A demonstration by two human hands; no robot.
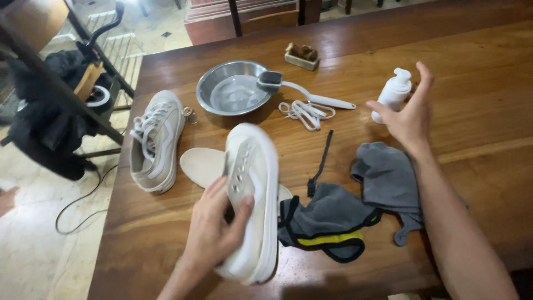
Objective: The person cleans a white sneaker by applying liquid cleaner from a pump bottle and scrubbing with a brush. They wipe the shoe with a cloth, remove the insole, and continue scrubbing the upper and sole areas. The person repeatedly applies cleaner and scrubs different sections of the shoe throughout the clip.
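My left hand (214,230) grips a beige lace-less sneaker (252,189) by its heel end, tilted on its side above the wooden table (472,66). My right hand (411,114) is open with fingers spread, right next to a white foam pump bottle (393,93), not closed around it. A second beige sneaker (157,139) with white laces stands at the left. A flat insole (201,165) lies under the held shoe. Loose white laces (305,113) lie near a metal bowl (233,88).
A white-handled brush (302,91) rests on the bowl's rim. A thin black brush (321,162), a grey cloth (388,175) and a grey cloth with black and yellow trim (327,222) lie in front. A small wooden brush (302,55) sits at the back. A rack with dark clothes (50,116) stands left of the table.
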